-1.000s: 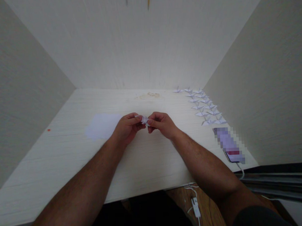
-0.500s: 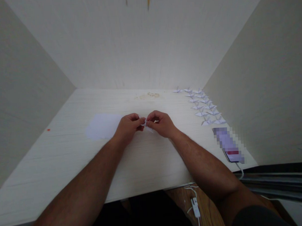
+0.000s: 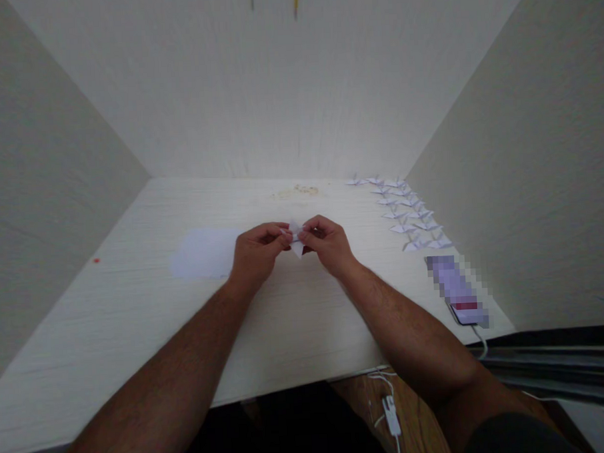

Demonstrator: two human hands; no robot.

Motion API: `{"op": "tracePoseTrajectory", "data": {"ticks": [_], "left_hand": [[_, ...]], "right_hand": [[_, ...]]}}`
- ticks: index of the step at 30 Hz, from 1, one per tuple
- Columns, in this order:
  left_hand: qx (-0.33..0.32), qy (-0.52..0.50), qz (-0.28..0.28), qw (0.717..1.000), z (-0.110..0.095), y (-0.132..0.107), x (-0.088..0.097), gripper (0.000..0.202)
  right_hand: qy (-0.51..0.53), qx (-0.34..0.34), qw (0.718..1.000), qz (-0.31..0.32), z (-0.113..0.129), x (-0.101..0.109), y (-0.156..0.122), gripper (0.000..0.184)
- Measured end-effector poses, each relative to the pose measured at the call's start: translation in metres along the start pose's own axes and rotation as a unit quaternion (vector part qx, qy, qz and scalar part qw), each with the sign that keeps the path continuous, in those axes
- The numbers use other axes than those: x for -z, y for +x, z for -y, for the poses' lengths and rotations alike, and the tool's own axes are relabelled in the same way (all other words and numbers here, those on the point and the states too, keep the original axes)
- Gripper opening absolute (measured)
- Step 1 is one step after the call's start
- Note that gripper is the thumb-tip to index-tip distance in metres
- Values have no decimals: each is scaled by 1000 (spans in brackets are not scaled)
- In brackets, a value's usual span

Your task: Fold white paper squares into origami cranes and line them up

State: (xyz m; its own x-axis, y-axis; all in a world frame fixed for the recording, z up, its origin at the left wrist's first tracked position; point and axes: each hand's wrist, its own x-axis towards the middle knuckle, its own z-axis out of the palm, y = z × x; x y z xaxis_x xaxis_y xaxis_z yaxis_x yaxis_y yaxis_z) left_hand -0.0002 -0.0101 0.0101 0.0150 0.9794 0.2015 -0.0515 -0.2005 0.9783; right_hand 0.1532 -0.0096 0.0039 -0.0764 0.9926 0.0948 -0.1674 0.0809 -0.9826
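Between my two hands, above the middle of the table, is a small white paper crane with its wings pointing toward and away from me. My left hand pinches its left side between thumb and fingers. On the other side my right hand grips it the same way. The fingertips hide both ends of the crane. Partly behind my left hand lies a stack of white paper, flat on the table.
Several finished paper cranes stand in rows along the table's right edge. In front of them lies a phone with a cable. Walls enclose the white table at the back and sides. A white power strip is below.
The paper crane has turned, and its wings now show spread between my hands. Both hands have risen slightly and my right hand has shifted a little to the right.
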Motion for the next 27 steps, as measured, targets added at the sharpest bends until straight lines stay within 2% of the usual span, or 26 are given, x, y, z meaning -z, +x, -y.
{"op": "tracePoseTrajectory", "data": {"ticks": [3,7,10,14,17,27], "left_hand": [[19,-58,-11,998,-1,0,-1,18],[7,-60,-8,998,-1,0,-1,18],[0,-43,-1,999,-2,0,0,17],[7,18,16,1000,-4,-1,0,21],[5,57,4,998,-4,-2,0,19],[25,5,-15,1000,-2,-2,-2,19]], "right_hand": [[42,-2,999,-7,0,-1,0,34],[71,-11,997,-12,-2,-2,0,38],[52,-12,999,-7,-2,-2,0,37],[-30,44,999,-3,0,-2,-2,29],[-58,69,996,-1,0,-3,-4,25],[-4,36,999,-6,0,-3,-2,32]]}}
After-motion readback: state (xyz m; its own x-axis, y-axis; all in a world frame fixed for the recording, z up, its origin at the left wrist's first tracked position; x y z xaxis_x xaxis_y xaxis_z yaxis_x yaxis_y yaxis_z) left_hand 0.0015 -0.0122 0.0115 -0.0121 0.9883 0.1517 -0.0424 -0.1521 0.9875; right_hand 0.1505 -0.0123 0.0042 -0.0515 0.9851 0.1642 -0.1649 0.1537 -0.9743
